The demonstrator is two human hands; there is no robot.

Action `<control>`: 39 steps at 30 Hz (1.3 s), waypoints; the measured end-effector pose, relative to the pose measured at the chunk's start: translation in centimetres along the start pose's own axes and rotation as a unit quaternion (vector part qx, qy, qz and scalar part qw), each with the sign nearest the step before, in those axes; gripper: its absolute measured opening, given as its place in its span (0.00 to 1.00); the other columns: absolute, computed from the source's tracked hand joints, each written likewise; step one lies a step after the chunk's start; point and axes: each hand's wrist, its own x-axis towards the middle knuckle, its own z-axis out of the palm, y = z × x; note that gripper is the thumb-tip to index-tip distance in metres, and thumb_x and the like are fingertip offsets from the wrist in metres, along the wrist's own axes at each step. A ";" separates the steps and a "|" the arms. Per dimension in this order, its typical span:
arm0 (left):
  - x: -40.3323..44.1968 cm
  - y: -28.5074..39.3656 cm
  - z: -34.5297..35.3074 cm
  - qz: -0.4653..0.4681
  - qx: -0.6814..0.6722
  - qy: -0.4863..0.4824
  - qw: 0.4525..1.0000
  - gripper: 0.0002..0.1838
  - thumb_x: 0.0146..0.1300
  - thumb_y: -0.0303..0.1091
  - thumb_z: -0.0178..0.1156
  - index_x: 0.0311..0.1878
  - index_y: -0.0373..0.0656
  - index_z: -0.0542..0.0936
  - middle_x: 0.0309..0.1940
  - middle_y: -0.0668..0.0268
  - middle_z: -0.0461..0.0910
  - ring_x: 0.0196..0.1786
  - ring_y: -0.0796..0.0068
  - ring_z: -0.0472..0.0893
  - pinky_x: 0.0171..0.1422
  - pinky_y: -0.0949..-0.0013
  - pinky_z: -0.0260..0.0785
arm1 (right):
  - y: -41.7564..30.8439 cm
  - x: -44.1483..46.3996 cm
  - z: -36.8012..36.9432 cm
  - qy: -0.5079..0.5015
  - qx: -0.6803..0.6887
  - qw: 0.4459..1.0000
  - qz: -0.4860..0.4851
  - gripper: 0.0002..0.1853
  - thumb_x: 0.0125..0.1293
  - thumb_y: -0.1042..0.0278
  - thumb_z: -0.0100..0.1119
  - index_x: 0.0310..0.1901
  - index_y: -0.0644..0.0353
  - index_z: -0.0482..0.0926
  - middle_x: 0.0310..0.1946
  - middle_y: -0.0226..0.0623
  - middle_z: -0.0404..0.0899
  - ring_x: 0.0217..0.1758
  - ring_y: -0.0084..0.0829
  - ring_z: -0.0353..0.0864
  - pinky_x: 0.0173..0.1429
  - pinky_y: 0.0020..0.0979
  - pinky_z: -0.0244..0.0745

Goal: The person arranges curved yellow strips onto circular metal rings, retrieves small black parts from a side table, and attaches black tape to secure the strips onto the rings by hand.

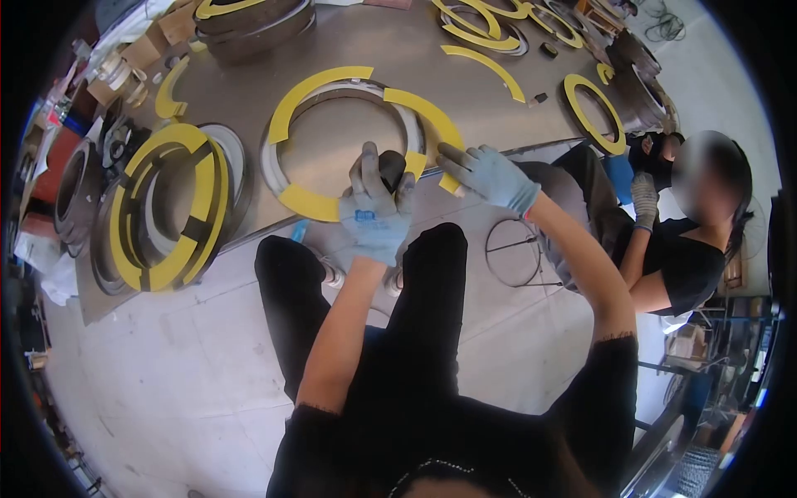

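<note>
My left hand (pixel 376 209), in a light blue-grey glove, is wrapped round a dark roundish object (pixel 392 170) over the near edge of a large grey ring (pixel 271 166). Yellow curved pieces (pixel 311 202) lie along that ring. My right hand (pixel 490 176), gloved too, has its fingers on the lower end of another yellow curved strip (pixel 438 118). This strip overlaps the ring's right side and reaches to the table's edge. Whether the right fingers pinch the strip or only rest on it is hard to tell.
Stacked rings with yellow faces (pixel 203 199) stand at the left of the metal table (pixel 365 37). More rings and a loose yellow arc (pixel 490 66) lie farther back. A co-worker (pixel 689 257) sits at the right, near a wire hoop (pixel 513 253) on the floor.
</note>
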 end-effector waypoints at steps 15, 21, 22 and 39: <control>1.1 -8.6 -8.0 0.145 -0.082 -0.081 0.983 0.34 0.56 0.38 0.69 0.66 0.42 0.69 0.55 0.49 0.78 0.51 0.50 0.82 0.53 0.58 0.78 | -3.9 8.5 0.0 0.002 0.272 0.962 -0.023 0.26 0.56 0.61 0.68 0.57 0.55 0.77 0.46 0.36 0.76 0.42 0.42 0.81 0.47 0.39 0.78; 1.2 -8.4 -6.3 0.096 -0.099 0.000 0.990 0.33 0.60 0.37 0.68 0.67 0.41 0.66 0.55 0.49 0.78 0.50 0.51 0.81 0.53 0.58 0.77 | -5.7 9.4 -0.5 -0.054 0.273 0.960 0.011 0.24 0.57 0.58 0.68 0.55 0.54 0.79 0.42 0.35 0.77 0.41 0.39 0.82 0.46 0.39 0.77; 1.1 -8.7 -6.4 0.091 -0.132 -0.013 0.987 0.34 0.61 0.37 0.67 0.68 0.40 0.66 0.56 0.50 0.77 0.52 0.53 0.80 0.56 0.59 0.75 | -6.4 9.6 -1.0 -0.080 0.254 0.963 0.028 0.24 0.57 0.58 0.68 0.55 0.54 0.80 0.41 0.35 0.78 0.41 0.38 0.82 0.45 0.39 0.77; 0.6 -8.3 -9.6 0.066 -0.253 -0.130 0.957 0.47 0.60 0.32 0.69 0.77 0.43 0.51 0.62 0.48 0.73 0.59 0.59 0.79 0.62 0.60 0.73 | -10.0 10.0 -2.9 0.081 0.457 0.870 0.166 0.26 0.54 0.62 0.73 0.55 0.55 0.80 0.43 0.38 0.77 0.45 0.37 0.82 0.49 0.37 0.77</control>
